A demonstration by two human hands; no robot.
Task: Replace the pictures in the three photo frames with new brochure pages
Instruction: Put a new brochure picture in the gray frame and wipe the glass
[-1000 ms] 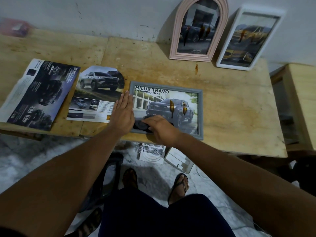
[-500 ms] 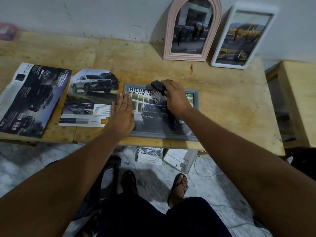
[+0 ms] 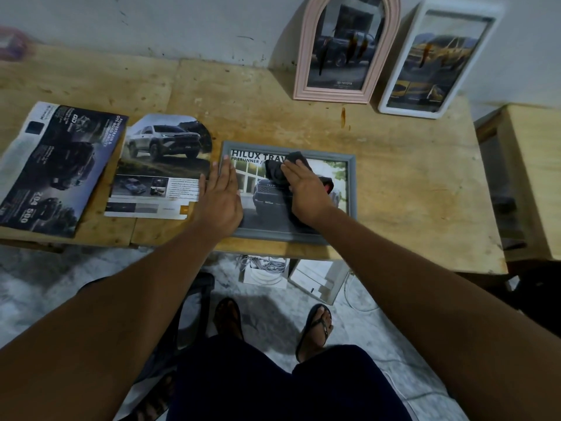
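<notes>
Grey frame (image 3: 351,189) lies flat on the desk (image 3: 409,183) near its front edge, face up, with a truck brochure page showing behind the front. Pink arched frame (image 3: 346,50) and white frame (image 3: 437,56) stand against the wall at the back of the desk, each with a truck page in it. I read the swap as done on all three, with only cleanup and standing the grey one up left; can't confirm from here whether its back is fastened. Two loose pages sit left of the grey frame: an arch-cut page (image 3: 164,165) just beside it and a dark brochure (image 3: 57,165) further left. Left hand (image 3: 220,199) is open and flat, fingers together, pressing the frame's left side to pin it. Right hand (image 3: 306,192) is also spread flat, palm down, pressing a dark cloth (image 3: 277,173) onto the front. Looks like a wipe, not a grip.
</notes>
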